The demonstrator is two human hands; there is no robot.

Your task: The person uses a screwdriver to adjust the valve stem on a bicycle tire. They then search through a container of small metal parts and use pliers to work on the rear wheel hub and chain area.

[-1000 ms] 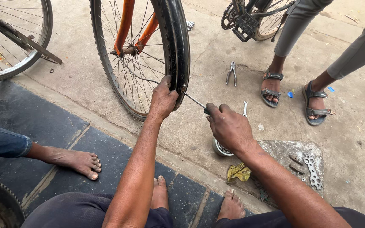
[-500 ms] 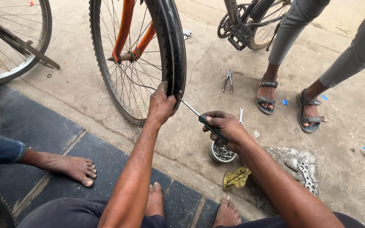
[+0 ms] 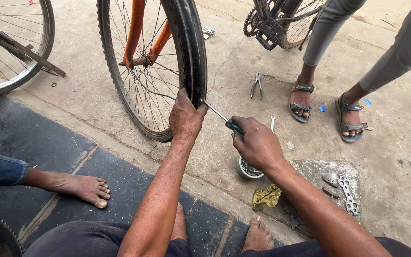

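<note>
A bicycle wheel with a black tyre (image 3: pixel 192 52) and an orange frame (image 3: pixel 134 28) stands upright on the concrete in front of me. My left hand (image 3: pixel 185 116) grips the tyre at its lower right side. My right hand (image 3: pixel 258 143) holds a green-handled screwdriver (image 3: pixel 222 119), whose metal tip touches the tyre's edge right beside my left thumb.
A small round tin (image 3: pixel 247 169) of small parts sits under my right hand. Pliers (image 3: pixel 257 84) and a spanner (image 3: pixel 272 123) lie on the concrete. A flat multi-hole wrench (image 3: pixel 347 192) rests on a stone. A person in sandals (image 3: pixel 302 102) stands at right. Another person's bare foot (image 3: pixel 79 186) rests at left.
The screwdriver tip has stayed at the tyre edge while my right hand shifted slightly lower and nearer. My left hand keeps its grip on the tyre.
</note>
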